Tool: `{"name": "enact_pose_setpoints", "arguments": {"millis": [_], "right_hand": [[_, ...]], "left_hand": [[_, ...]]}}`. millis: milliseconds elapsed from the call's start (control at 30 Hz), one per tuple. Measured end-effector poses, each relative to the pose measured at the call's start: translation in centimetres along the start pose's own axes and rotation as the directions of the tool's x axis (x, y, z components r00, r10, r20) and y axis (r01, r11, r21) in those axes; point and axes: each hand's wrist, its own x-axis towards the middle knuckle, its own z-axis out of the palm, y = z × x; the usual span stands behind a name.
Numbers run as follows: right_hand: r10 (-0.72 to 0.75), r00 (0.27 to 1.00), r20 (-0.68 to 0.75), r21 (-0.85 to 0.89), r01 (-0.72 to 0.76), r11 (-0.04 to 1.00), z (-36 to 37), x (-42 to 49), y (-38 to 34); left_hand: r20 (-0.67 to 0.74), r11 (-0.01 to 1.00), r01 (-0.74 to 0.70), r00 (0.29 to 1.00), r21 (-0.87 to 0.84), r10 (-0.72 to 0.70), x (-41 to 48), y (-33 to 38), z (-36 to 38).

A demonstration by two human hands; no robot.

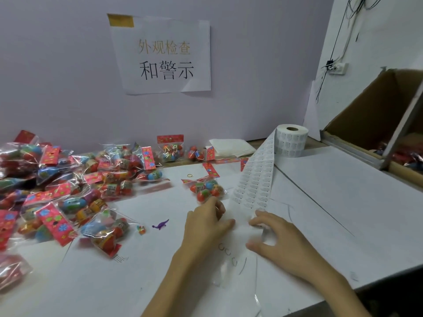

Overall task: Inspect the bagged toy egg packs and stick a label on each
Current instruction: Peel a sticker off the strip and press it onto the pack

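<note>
Single egg pack (pixel 207 189) lies mid-desk, clear bag w/ red, blue and green eggs bunched at near end. Long axis roughly far-to-near; a red card just beyond it at far end looks like its header, not certain. Left hand (pixel 206 223) sits right at pack's near edge, fingers (pixel 216 203) bent, tips against the bag. Back of hand hides the hold, so can't tell if pinching. Thumb points R toward label strip (pixel 256 179). Strip runs diagonally from label roll (pixel 290 140) at far R, standing on end by the wall, down to near-centre, lying just R of the pack. Rows of small printed labels on it, text too small to read. Right hand (pixel 274 236) at strip's near end, fingers curled, index tip and thumb pinching the strip where the labels run out. Clear liner (pixel 257 296) trails on toward desk's near edge. Pile of packs (pixel 57 191) fills L side of desk (pixel 343 202), same bags w/ red flowered header cards, lying every which way. Between pile and hands: purple toy dinosaur (pixel 161 224) and a tiny multicolour toy (pixel 142 229). Rubber band (pixel 189 175) just beyond the pack. Pen scribbles (pixel 229 252) on desk between the wrists. Folded white sheets (pixel 231 147) by the wall, L of roll. Cardboard box (pixel 377 115) tilted at far R, more packs inside. Wall sign (pixel 163 56) reads "外观检查 和警示", yellow tape (pixel 120 20) at its top-L corner. Wall socket (pixel 336 68) w/ black wires upper R.
</note>
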Motion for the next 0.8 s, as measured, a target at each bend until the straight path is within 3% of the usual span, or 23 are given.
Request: {"name": "enact_pose_setpoints", "arguments": {"millis": [67,167,233,300,367,433,500,633,733,800], "right_hand": [[-0.020,0.995,-0.101,0.030,0.023,0.999,0.3,0.2,-0.3],[-0.046,0.968,-0.245,0.012,0.051,0.999,0.3,0.5,-0.8],[-0.094,0.932,-0.350,-0.002,0.100,0.995,0.3,0.5,-1.0],[-0.129,0.880,-0.456,0.010,0.150,0.989,0.2,0.8,-1.1],[-0.107,0.832,-0.545,0.077,0.177,0.981,-0.1,1.4,-1.3],[0.002,0.809,-0.588,0.233,0.167,0.958,-0.7,2.2,-2.0],[0.086,0.791,-0.605,0.347,0.165,0.923,-1.3,3.0,-3.0],[0.064,0.752,-0.656,0.292,0.175,0.941,-1.0,4.5,-6.2],[-0.048,0.845,-0.532,0.205,0.184,0.961,0.9,4.9,-7.9],[-0.135,0.916,-0.378,0.097,0.184,0.978,2.1,4.8,-8.2]], "left_hand": [[0.046,0.959,0.073,0.997,-0.273,-0.063,-0.2,0.2,-0.1],[0.187,0.820,0.257,0.965,-0.511,-0.185,-0.1,0.6,-0.9],[0.371,0.617,0.423,0.902,-0.664,-0.220,0.2,0.9,-1.5],[0.526,0.311,0.524,0.846,-0.793,-0.086,0.1,1.1,-2.2],[0.532,0.056,0.529,0.842,-0.847,0.090,0.1,0.8,-2.4],[0.494,-0.042,0.505,0.856,-0.862,0.155,0.3,0.9,-2.4],[0.419,0.064,0.414,0.896,-0.908,0.150,0.3,1.1,-2.3],[0.312,0.501,0.166,0.923,-0.850,0.224,0.1,2.1,-1.2],[0.254,0.588,0.165,0.965,-0.792,0.071,0.1,3.0,-0.5],[0.193,0.512,0.148,0.981,-0.846,0.035,-0.2,2.6,-0.5]]}}
